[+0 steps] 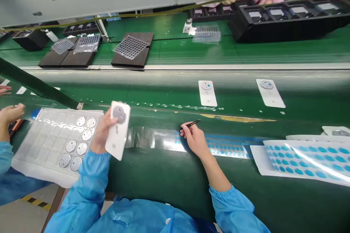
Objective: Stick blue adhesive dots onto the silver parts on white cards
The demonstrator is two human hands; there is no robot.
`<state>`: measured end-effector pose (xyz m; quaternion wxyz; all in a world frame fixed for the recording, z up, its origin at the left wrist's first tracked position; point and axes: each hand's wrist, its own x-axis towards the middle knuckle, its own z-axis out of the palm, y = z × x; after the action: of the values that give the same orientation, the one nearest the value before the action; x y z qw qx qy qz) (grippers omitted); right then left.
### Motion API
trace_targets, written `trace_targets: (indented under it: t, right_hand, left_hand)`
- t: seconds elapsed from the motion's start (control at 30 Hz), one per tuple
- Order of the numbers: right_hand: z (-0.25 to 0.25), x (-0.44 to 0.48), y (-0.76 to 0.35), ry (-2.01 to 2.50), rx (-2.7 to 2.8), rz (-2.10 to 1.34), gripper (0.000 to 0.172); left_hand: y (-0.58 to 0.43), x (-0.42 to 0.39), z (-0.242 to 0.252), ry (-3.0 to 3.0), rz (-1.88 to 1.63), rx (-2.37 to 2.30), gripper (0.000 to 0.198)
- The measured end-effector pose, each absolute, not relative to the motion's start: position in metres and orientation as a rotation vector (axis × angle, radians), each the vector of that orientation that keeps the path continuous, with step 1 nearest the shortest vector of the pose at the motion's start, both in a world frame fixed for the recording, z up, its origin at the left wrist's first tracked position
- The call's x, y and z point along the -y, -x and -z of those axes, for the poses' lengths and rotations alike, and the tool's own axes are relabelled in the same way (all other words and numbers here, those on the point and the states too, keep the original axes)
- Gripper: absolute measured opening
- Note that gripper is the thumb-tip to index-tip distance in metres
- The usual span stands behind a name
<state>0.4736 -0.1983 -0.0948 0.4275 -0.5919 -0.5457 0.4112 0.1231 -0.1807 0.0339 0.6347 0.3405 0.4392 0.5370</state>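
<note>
Holding white card (118, 131) | tweezers (189, 125) over sticker strip (218, 146) | tray (35, 145) left

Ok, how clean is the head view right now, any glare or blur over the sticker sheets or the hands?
Head view: overhead light glares off the clear sticker strip beside the right hand and streaks across the blue-dot sheet; the far black trays are soft, and the conveyor rail bows from lens distortion; the left hand and its white plate read fairly sharp.
</note>
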Motion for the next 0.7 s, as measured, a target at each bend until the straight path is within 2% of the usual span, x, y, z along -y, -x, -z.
trace_targets:
  t: [0.1,0.17,0.37,0.47,0.7]
  right_hand:
    - [0.101,0.198,-0.475,1.494,1.371,-1.048,0.06]
    - [0.102,0.198,-0.475,1.5,1.369,-1.063,0.059]
    - [0.101,0.196,-0.476,1.469,1.329,-1.093,0.057]
    - [0.092,0.2,-0.474,1.42,1.258,-1.084,0.054]
    - [0.022,0.252,-0.435,1.108,1.095,-1.251,0.028]
  left_hand:
    - [-0.159,0.23,-0.014,-0.581,-1.067,-0.963,0.091]
    - [-0.177,0.25,0.001,-0.48,-1.022,-0.926,0.094]
    - [-0.21,0.273,0.027,-0.368,-0.84,-0.694,0.068]
    - [-0.221,0.273,0.028,-0.416,-0.852,-0.737,0.057]
    - [-0.231,0.274,0.009,-0.544,-0.806,-0.92,0.062]
